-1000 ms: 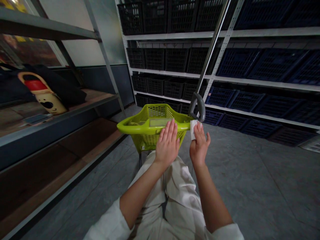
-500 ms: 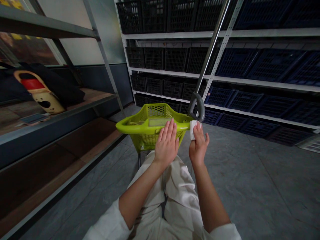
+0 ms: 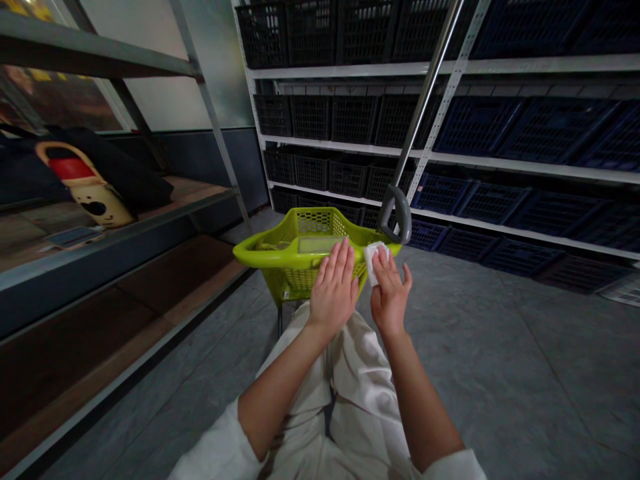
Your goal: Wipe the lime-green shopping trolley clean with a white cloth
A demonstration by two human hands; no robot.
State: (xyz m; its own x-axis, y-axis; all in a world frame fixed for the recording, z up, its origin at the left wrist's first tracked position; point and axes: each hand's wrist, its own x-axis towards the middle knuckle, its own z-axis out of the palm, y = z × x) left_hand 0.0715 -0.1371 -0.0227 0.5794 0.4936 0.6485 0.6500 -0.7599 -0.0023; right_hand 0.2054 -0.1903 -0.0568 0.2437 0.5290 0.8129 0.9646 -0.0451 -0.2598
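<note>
In front of my knees stands a lime-green plastic shopping cart (image 3: 270, 257) with mesh walls. My left hand (image 3: 332, 287) lies flat against the middle of its near handle bar, fingers stretched and side by side, holding nothing. A folded white tissue (image 3: 373, 264) is under the fingers of my right hand (image 3: 390, 295), which presses it on the right part of the handle. Its outermost finger sticks out to the side. A grey loop grip (image 3: 403, 217) on a metal pole (image 3: 425, 100) rises just beyond the cart's right corner.
On the left, a metal shelf (image 3: 200, 200) holds a smiling-face bottle (image 3: 103, 200) with a red top, a phone-like flat object (image 3: 75, 237) and a dark bag (image 3: 135, 180). Racks of black crates (image 3: 313, 170) and blue crates (image 3: 475, 130) line the back. Grey floor (image 3: 480, 353) lies to the right.
My right hand has slid the tissue left along the handle, baring the handle's right end. My left hand stays at the same spot on the bar.
</note>
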